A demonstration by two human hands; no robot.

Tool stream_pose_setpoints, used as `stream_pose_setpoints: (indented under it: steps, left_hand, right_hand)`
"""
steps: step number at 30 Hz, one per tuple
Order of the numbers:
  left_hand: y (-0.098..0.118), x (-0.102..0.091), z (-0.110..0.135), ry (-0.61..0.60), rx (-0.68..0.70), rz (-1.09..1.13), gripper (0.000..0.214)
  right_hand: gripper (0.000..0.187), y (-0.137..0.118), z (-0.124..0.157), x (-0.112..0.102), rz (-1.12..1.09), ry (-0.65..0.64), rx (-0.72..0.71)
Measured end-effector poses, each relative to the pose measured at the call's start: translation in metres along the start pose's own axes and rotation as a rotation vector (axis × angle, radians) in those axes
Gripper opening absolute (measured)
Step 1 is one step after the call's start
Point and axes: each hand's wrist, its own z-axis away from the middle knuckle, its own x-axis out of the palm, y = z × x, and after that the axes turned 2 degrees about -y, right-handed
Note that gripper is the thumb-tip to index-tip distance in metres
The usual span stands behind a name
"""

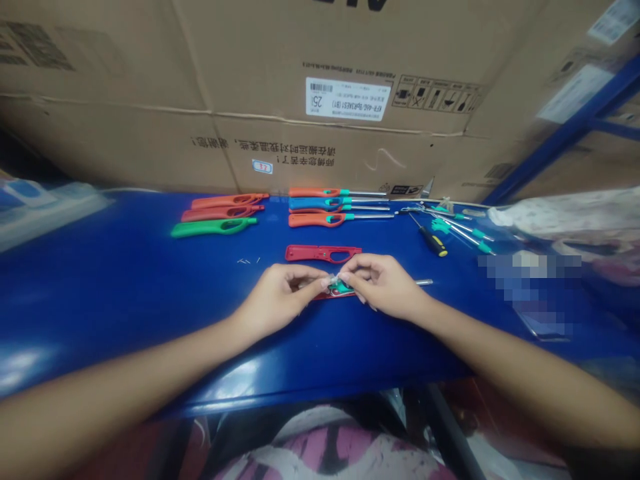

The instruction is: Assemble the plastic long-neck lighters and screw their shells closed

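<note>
The open red lighter (335,296) lies in the middle of the desk (150,293), under our hands, with a green part (343,287) in it and a metal tube (425,282) poking out to the right. Our left hand (277,297) and right hand (393,283) each have a closed grip, pinching a small pale piece (333,281) over the green part. A red shell (306,253) is just behind, close to both hands. We have room to move to the left, and the front edge (300,400) runs under our arms. Tiny screws (243,261) lie left of the red shell. Farther back are bright shells (193,229), lighters (301,221), a screwdriver (433,241) and metal rods (463,231). A big box (190,93) blocks the back.
</note>
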Motion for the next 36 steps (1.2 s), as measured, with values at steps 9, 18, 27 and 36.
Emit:
stream_pose_setpoints:
  steps: [9, 18, 27, 36]
  left_hand:
    - [0.003, 0.004, 0.001, 0.045, -0.01, 0.061, 0.027]
    - [-0.001, 0.0, -0.001, 0.039, -0.045, 0.038, 0.035]
    - [-0.006, -0.001, 0.0, 0.01, -0.012, 0.009, 0.037]
    - [-0.007, -0.001, -0.001, -0.003, 0.001, 0.013, 0.035]
  right_hand:
    - [0.025, 0.0, -0.002, 0.0, -0.053, -0.003, 0.068]
    - [0.039, 0.0, -0.006, -0.009, -0.097, -0.063, 0.108]
    - [0.036, -0.002, -0.005, -0.004, -0.122, -0.044, 0.086]
    - [0.024, -0.003, -0.005, -0.004, -0.108, -0.042, 0.09]
